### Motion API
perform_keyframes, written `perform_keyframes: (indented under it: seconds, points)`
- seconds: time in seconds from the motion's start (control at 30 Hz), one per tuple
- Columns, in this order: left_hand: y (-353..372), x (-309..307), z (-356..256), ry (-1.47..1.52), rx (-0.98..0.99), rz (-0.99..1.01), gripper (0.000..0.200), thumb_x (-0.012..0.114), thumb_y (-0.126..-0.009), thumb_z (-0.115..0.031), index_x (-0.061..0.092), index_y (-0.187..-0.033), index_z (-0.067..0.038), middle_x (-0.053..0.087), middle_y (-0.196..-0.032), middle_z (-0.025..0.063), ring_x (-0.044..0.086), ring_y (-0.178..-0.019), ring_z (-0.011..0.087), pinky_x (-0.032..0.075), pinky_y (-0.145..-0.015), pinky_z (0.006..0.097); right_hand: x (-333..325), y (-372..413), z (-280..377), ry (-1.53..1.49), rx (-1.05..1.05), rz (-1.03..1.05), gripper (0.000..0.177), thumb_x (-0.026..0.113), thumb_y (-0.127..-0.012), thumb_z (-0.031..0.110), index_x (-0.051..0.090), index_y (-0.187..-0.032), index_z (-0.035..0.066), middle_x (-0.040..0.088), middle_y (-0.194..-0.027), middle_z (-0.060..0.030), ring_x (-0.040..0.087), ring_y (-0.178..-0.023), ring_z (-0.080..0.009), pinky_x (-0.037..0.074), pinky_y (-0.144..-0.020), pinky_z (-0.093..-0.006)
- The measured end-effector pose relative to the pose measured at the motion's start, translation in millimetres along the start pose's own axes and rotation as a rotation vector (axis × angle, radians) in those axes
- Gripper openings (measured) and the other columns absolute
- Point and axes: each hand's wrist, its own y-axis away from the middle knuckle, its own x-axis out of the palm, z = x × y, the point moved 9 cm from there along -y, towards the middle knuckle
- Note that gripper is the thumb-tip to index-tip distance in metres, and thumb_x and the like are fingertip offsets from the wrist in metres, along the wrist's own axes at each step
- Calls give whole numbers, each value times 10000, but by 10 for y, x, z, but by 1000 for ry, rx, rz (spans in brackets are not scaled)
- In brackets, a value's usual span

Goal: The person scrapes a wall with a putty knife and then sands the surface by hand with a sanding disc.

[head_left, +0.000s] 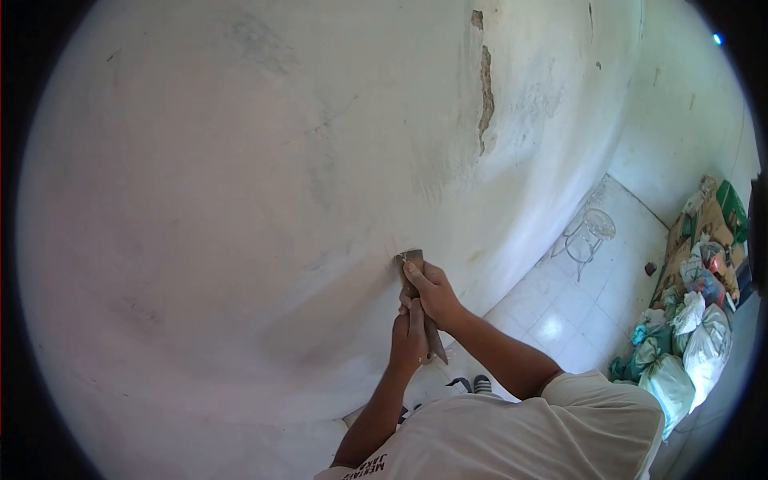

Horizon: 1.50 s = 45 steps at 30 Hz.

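Observation:
A scraper (410, 257) with a flat, dull grey-brown blade meets the pale wall (240, 200) in front of me. My right hand (432, 292) is closed around it near the blade, the thumb lying along the tool. Lower down, my left hand (410, 340) is also wrapped on the scraper, its fingers partly hidden. A tapering grey end sticks out below both hands. Small light flakes cling by the blade. Higher on the wall runs a long chipped patch (486, 96) showing rough brown material, with grey smudges around it.
A round clear-looking stool (598, 225) stands on the white tiled floor (552, 328) to the right. Stuffed plastic sacks (708, 352) and other bags are piled along the far right. A small dark object (650, 269) lies on the tiles.

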Motion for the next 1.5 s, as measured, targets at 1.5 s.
perform_keyframes:
  seconds: [1.5]
  points:
    - [93, 44, 102, 28, -13, -73, 429, 373, -1027, -319, 578, -1011, 58, 625, -874, 132, 595, -804, 173, 457, -702, 296, -44, 12, -130, 2, 126, 133, 298, 478, -998, 349, 452, -929, 60, 535, -732, -57, 540, -557, -150, 520, -598, -334]
